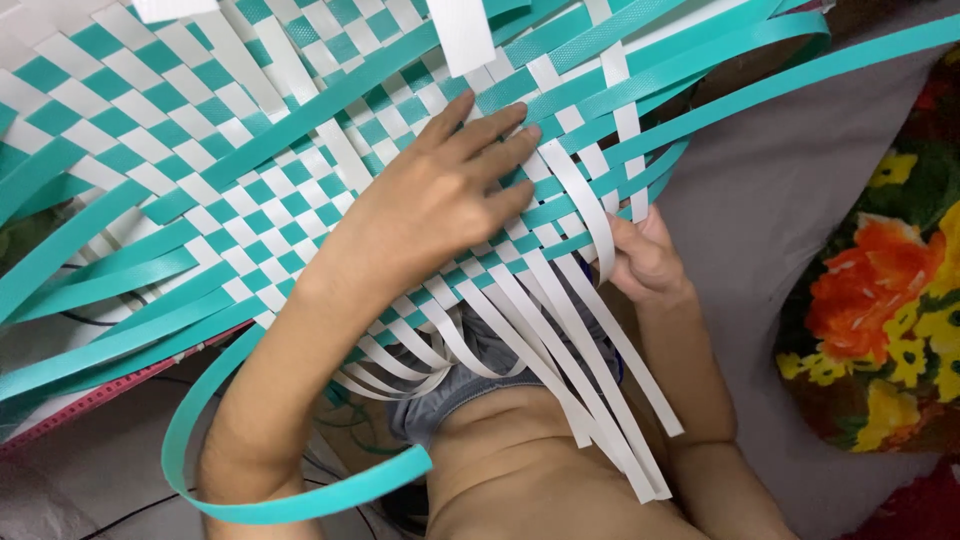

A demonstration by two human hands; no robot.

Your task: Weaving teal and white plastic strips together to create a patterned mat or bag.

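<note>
Left hand (440,200): I am pressing it open and flat on top of the woven mat (250,190).
Right hand (645,260): I am pinching a white strip (590,215) at the mat's edge.

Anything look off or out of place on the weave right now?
Nothing looks damaged. The checkered mat is even under the left hand. One white strip bows up by the right hand, and a teal strip curls loose below.
</note>
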